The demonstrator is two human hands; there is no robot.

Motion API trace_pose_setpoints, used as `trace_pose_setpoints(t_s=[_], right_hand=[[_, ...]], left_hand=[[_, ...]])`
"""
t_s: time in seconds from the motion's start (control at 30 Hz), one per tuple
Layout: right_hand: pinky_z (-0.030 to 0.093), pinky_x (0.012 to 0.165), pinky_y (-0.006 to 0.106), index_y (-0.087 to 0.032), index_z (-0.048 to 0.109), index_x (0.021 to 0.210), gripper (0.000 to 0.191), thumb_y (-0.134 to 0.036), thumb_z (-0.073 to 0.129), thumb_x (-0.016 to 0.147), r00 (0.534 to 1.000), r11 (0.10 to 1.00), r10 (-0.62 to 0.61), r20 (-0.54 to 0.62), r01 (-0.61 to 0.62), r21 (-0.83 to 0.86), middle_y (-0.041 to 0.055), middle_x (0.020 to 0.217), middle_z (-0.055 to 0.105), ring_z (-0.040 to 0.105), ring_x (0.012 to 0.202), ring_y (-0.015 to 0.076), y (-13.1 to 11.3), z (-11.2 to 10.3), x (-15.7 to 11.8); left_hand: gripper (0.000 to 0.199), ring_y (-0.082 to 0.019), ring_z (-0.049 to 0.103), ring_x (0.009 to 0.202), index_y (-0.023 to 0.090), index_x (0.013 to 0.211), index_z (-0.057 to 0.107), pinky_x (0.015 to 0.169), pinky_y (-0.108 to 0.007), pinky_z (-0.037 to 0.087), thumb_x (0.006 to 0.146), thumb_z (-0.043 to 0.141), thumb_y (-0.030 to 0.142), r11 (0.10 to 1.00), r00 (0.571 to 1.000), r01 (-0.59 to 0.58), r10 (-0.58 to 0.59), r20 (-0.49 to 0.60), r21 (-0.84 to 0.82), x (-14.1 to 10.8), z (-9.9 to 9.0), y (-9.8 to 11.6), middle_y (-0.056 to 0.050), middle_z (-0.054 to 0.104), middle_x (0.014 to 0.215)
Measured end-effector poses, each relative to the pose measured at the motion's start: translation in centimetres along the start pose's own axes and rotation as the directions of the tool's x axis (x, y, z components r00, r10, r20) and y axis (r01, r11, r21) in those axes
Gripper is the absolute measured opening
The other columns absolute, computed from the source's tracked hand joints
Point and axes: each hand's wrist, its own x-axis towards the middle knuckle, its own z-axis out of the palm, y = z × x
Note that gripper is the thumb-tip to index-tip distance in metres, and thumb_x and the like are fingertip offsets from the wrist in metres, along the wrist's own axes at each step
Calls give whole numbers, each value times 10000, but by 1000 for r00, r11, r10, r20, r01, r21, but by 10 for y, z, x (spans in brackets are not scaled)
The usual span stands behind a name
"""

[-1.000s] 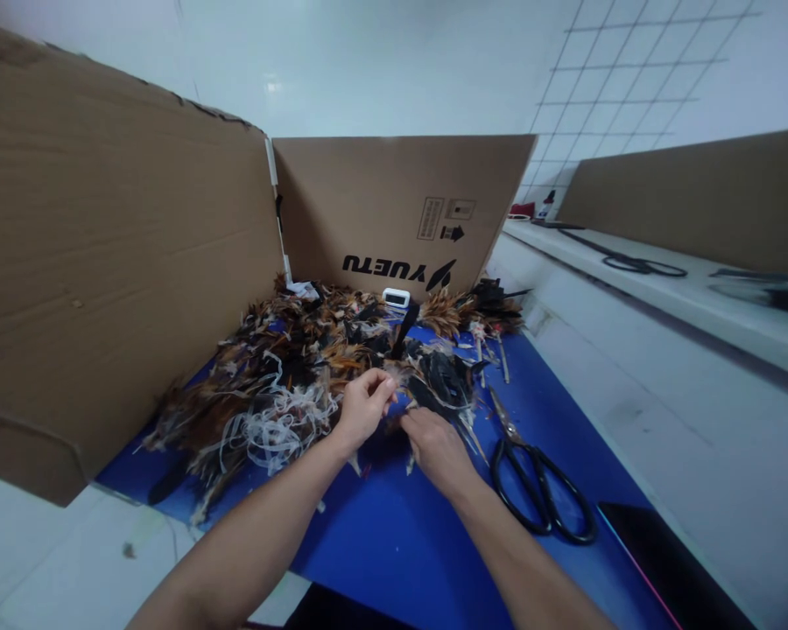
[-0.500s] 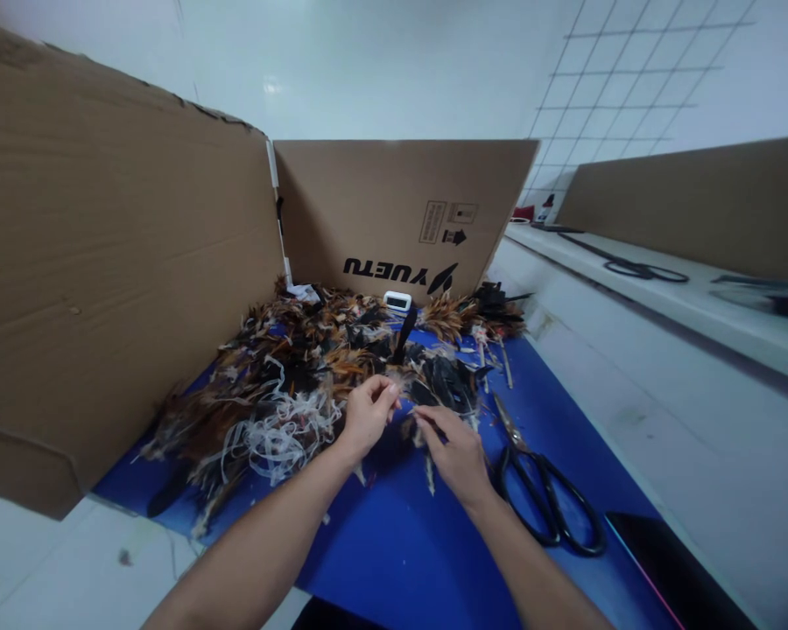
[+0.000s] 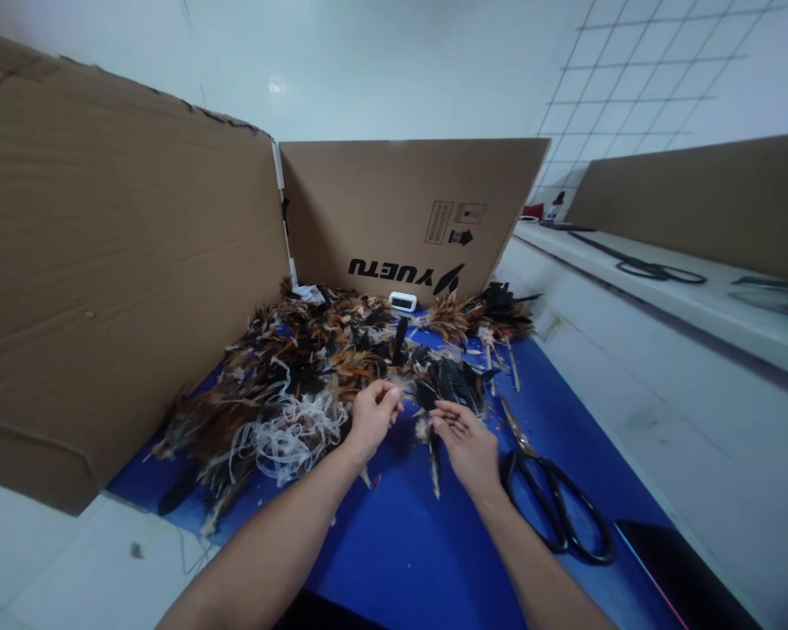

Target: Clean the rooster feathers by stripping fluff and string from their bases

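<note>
My left hand (image 3: 376, 418) is closed in a pinch on the downy base of a dark feather (image 3: 400, 343), which points upward. Close to its right, my right hand (image 3: 466, 442) has thumb and fingertips together at the lower end of a short black feather (image 3: 425, 394). Behind it lies a bunch of black feathers (image 3: 460, 381). Below the right fingertips a pale, fluffy-topped quill (image 3: 434, 468) rests on the blue table surface (image 3: 400, 560). Left of my hands, a tangle of clear ribbon (image 3: 295, 437) lies on brown feathers (image 3: 203, 424).
Large black-handled scissors (image 3: 555, 499) lie to the right, with a black phone-like slab (image 3: 679, 569) nearer me. Cardboard panels (image 3: 381, 192) stand at the back and left. A small white digital display (image 3: 403, 302) sits among the feathers. Another pair of scissors (image 3: 657, 269) lies on the right ledge.
My right hand has shifted slightly right, away from the left, and a black feather now shows at its fingertips. My left hand keeps its pinch. The view has turned slightly.
</note>
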Motion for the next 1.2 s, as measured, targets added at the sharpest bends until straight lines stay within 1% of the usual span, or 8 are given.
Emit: trace_pose_setpoints(t_s=[0.33,0.57,0.77,0.87,0.93,1.03,1.1,1.2], right_hand=[[554,583,299,-176,604,908,272,-290,674,672,999,994,33,-21,-31,102,21,756,624,662,702,185,-6,0,2],[552,595,306,-175,584,910,264,-291,660,685,998,989,26,-54,-18,143,16,757,617,666,708,186,-8,0,3],[532,619,348,-171,577,940,239,-306,570,743,994,993,-83,-66,77,-89,38,772,621,642,698,189,-8,-6,6],[492,714,379,-198,640,861,179,-287,604,709,990,974,-138,-26,131,-187,59,848,629,600,804,218,-12,-8,5],[443,798,394,-221,661,808,120,-282,605,721,972,919,-225,72,236,-314,57,871,630,563,863,228,-16,-7,1],[399,794,380,-228,644,717,129,-330,585,769,908,715,-304,288,417,-561,48,768,612,533,802,221,-18,0,-6],[386,729,356,-223,611,645,205,-389,596,764,895,589,-276,349,445,-675,47,712,585,512,751,217,-17,5,-9],[356,682,333,-216,578,602,208,-361,602,749,905,524,-237,353,425,-738,45,695,566,491,728,211,-16,11,-12]], left_hand=[[239,-55,379,384,156,640,509,381,-182,295,780,535,348,999,996,28,-31,85,37,-6,5,1,34,513,532],[257,-50,375,387,156,638,499,376,-174,289,759,566,372,998,989,67,-63,133,-21,-7,5,1,40,502,534],[302,-45,382,395,152,620,499,381,-167,292,744,587,413,997,987,67,-62,151,-31,-6,5,2,40,491,530],[290,-46,381,396,151,646,510,381,-172,290,737,593,414,996,986,78,-71,148,-41,-5,4,1,38,502,543],[286,-44,378,395,151,658,512,381,-171,290,735,596,414,995,987,85,-78,144,-44,-5,4,1,39,506,549],[288,-42,378,391,150,642,504,384,-171,293,743,589,406,997,988,71,-65,137,-36,-5,5,1,38,503,542],[281,-43,380,390,149,641,506,383,-172,291,748,583,398,998,989,55,-50,137,-34,-5,5,2,38,503,540],[272,-49,386,392,150,650,511,382,-177,291,753,577,393,999,989,44,-39,141,-32,-5,5,0,34,512,547]])
